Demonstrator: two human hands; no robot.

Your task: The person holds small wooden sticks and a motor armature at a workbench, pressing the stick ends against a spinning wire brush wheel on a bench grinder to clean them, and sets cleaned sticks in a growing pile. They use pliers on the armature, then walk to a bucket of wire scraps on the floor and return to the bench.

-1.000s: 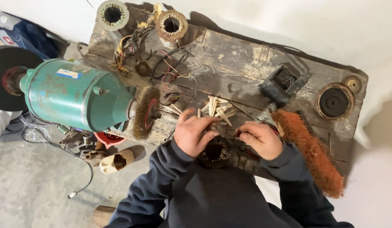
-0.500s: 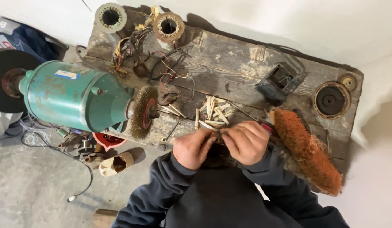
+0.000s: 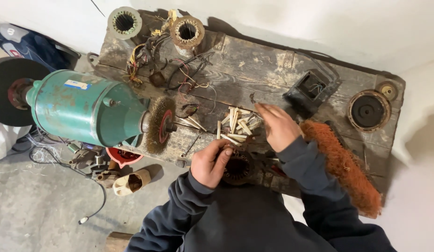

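My left hand [image 3: 210,162] grips the rim of a round dark stator core [image 3: 239,168] at the near edge of the worn wooden workbench [image 3: 254,65]. My right hand [image 3: 277,126] reaches out over a small pile of pale wooden slot wedges [image 3: 236,122], its fingers stretched just right of the sticks; I cannot see anything in it. The stator sits between my two forearms, partly hidden by the left thumb.
A green bench grinder [image 3: 86,106] with a wire wheel [image 3: 161,126] stands at the left. Two wound stators [image 3: 125,22] [image 3: 187,31] and loose wires [image 3: 179,74] lie at the back. A black housing [image 3: 310,88], a round cap [image 3: 369,110] and an orange brush [image 3: 341,165] lie right.
My right hand left the stator and moved forward to the wedge pile. The left hand stayed on the stator. The view shifted slightly.
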